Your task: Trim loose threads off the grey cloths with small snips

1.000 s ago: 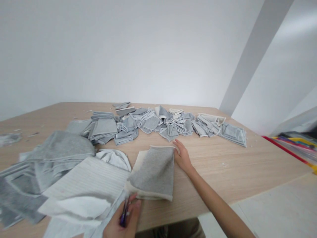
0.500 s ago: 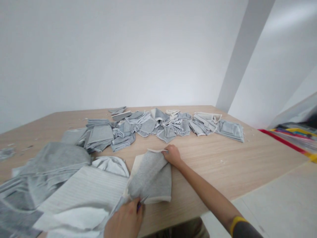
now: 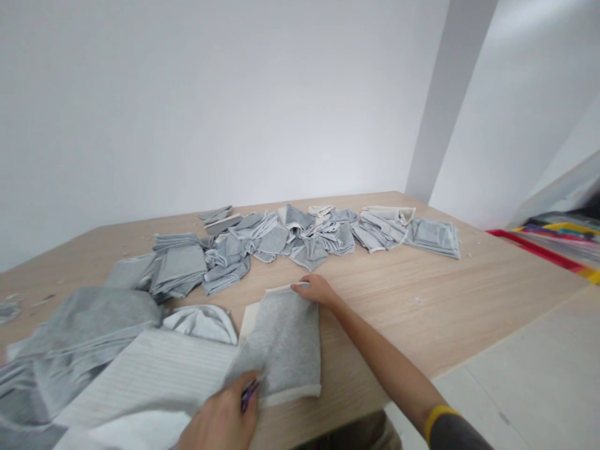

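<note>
A grey fabric piece [image 3: 290, 344] with pale edges lies on the table in front of me. My right hand [image 3: 317, 291] pinches its far edge near the upper right corner. At the near left of the piece, my left hand [image 3: 224, 414] is closed around small purple-handled thread snips [image 3: 249, 394]; their metal tip points over the fabric. Whether these fingers also grip the cloth I cannot tell. Beside the left hand lies a pale striped cloth [image 3: 154, 369], partly under the hand's side of the pile.
Stacked grey fabric [image 3: 98, 319] fills the left of the wooden table [image 3: 375, 312]. A row of folded and crumpled grey pieces [image 3: 276, 240] runs along the back, ending in a flat stack [image 3: 432, 237]. Colourful bundles [image 3: 562, 237] with a red edge lie at the far right.
The view has tilted slightly. The grey piece lies flatter, its far edge straighter. My left hand has shifted a little left and nearer, and the purple handle shows more plainly.
</note>
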Demonstrator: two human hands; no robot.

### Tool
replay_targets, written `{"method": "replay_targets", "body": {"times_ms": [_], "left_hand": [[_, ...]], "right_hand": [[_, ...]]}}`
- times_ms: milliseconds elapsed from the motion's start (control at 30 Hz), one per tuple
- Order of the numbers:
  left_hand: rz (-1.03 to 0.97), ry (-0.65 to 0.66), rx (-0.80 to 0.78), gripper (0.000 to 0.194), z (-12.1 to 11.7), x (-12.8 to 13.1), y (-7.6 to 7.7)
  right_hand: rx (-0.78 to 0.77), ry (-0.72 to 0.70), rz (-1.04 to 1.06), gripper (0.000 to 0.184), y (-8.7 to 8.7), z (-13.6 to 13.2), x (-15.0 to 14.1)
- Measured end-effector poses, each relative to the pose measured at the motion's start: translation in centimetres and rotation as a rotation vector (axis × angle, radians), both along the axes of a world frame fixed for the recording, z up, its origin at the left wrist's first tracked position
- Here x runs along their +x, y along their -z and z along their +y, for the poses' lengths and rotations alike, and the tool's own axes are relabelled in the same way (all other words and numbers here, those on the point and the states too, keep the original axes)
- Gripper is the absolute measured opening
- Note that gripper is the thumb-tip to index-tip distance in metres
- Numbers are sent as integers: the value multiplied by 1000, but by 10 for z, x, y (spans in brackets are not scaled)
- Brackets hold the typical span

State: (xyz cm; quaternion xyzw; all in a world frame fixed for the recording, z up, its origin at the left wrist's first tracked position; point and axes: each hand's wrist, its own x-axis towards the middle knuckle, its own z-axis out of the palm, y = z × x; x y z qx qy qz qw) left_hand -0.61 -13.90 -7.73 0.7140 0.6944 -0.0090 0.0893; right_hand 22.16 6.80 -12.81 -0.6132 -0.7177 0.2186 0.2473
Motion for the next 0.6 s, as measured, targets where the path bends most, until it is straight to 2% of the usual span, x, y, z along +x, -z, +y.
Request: {"method": "replay_targets", "body": {"times_ms": [100, 167, 200, 267, 400, 500, 600], "left_hand": [[-80, -67, 193, 47, 11, 6, -17], [-95, -84, 327, 52, 30, 14, -27], [-117, -72, 347, 55, 43, 18, -30], [-224, -2, 336, 65, 73, 27, -31], [-356, 139, 272, 79, 129, 41, -22], [-442, 234, 216, 86, 154, 44, -18], [-492, 332, 147, 87, 167, 43, -21]], "right_hand": [[-57, -104, 21, 18, -1, 1, 17], [-91, -173, 53, 13, -1, 2, 25], [-101, -204, 80, 11, -1, 2, 28], [-100, -257, 155, 9, -3, 3, 30], [-46, -339, 348, 14, -14, 1, 31], [17, -412, 470, 15, -28, -6, 34], [75, -516, 546, 24, -44, -18, 38]]}}
